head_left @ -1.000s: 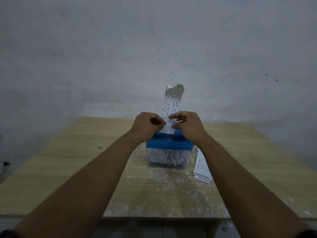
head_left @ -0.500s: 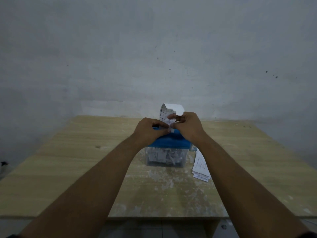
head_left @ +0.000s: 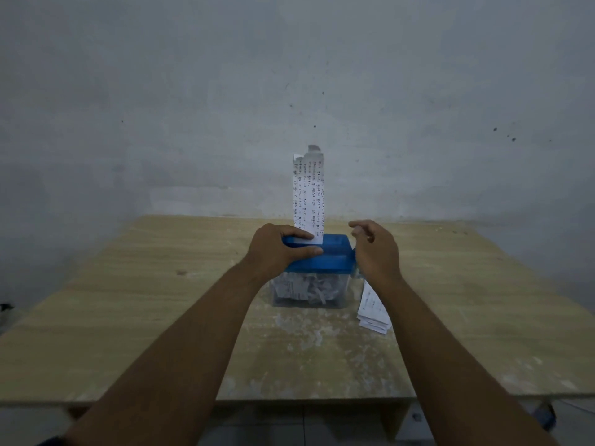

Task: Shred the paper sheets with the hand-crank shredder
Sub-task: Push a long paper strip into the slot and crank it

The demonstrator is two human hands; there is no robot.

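A small hand-crank shredder with a blue lid (head_left: 331,255) and a clear bin (head_left: 306,292) holding paper shreds stands mid-table. A narrow printed paper strip (head_left: 308,194) stands upright in the lid's slot, its top edge torn. My left hand (head_left: 277,249) grips the left part of the lid, fingers over the top and thumb along the front. My right hand (head_left: 375,249) hovers at the shredder's right end with fingers loosely curled and nothing seen in them. The crank is hidden behind it.
A stack of printed paper strips (head_left: 373,312) lies on the wooden table (head_left: 128,300) just right of the shredder, partly under my right forearm. A bare grey wall (head_left: 289,91) rises right behind the table's far edge.
The strip was bent over between both hands; now it stands straight in the slot. My left hand has dropped onto the lid and my right hand has let go and moved right.
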